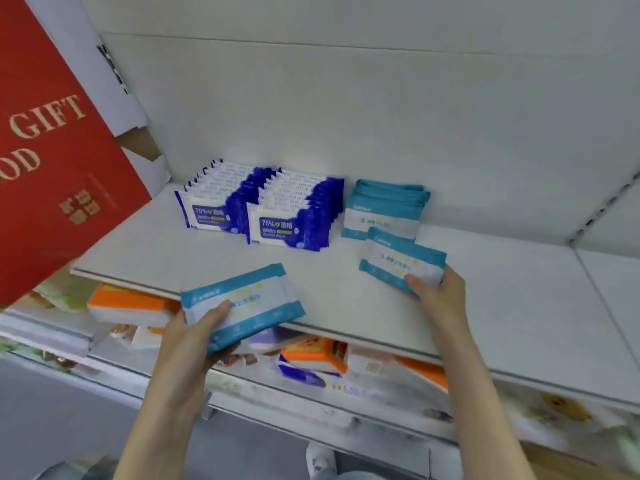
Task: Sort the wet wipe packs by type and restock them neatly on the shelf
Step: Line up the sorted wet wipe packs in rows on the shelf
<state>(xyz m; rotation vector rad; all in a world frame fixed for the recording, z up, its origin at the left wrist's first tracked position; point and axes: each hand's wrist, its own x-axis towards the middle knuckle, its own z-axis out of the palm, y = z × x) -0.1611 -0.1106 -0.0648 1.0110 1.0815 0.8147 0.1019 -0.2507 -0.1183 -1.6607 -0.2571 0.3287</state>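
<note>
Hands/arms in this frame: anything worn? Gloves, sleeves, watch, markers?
Nothing worn that shows. The left hand and right hand are bare, with no gloves. Both forearms, left and right, are uncovered down to the frame edge, with no sleeve or cuff in view. No watch, band, ring or marker can be made out on the wrists or fingers, though the picture is soft.

My white shelf (502, 306) carries two rows of upright packs, labels facing me: the left blue row (211, 211) and, close beside it and a little further forward, the right blue row (280, 226). Right of them, across a small gap, teal packs (381, 216) stand in a row near the back wall (381, 116).
</note>
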